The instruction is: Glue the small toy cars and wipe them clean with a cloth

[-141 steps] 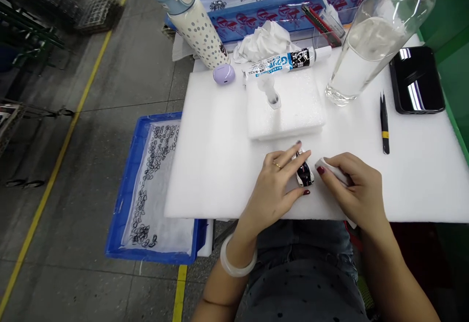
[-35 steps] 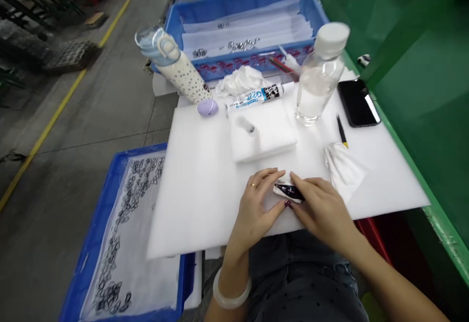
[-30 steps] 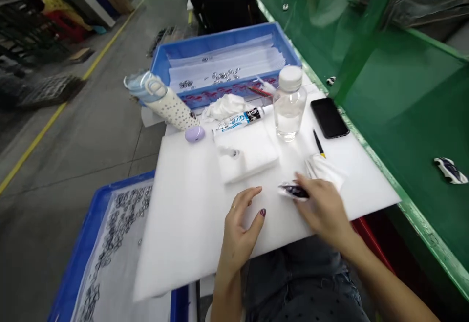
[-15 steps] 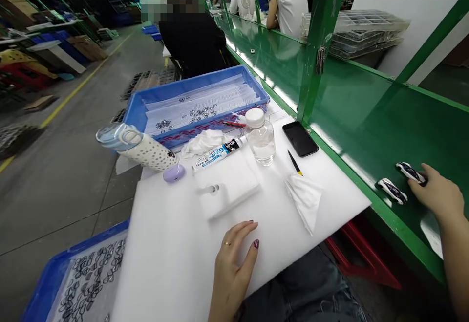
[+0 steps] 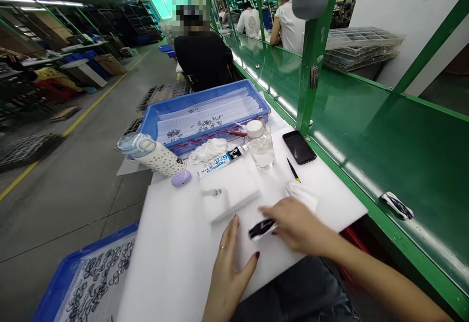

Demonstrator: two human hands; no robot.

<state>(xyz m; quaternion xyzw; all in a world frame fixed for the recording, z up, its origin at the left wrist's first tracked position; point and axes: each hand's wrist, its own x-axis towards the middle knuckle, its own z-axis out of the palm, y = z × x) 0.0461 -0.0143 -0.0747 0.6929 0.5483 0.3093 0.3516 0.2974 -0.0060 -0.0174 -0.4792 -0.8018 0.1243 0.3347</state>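
My right hand [image 5: 295, 224] grips a small black-and-white toy car [image 5: 262, 228] by one end, low over the white foam-topped table [image 5: 164, 253]. Close by on the left, my left hand [image 5: 230, 263] has its thumb and fingers apart and holds nothing. The toy car's other end points toward it. A second toy car [image 5: 397, 205] sits on the green belt [image 5: 373, 156] at the right. Just beyond my hands lies a white foam block [image 5: 234, 190] with a small clear piece in it. A white cloth [image 5: 304, 195] is partly hidden behind my right hand.
A glue tube [image 5: 222, 161], a lidded clear jar [image 5: 261, 148], a phone [image 5: 299, 147], tweezers [image 5: 293, 169], a purple case [image 5: 181, 179] and a dotted bottle [image 5: 157, 158] stand around the block. Blue trays [image 5: 205, 92] hold small black rings. A green post [image 5: 309, 87] rises beside the belt.
My right hand has brought one toy car from the green belt to above the table, near my left hand. The left fingers have turned more upright. The head view has tilted up slightly.
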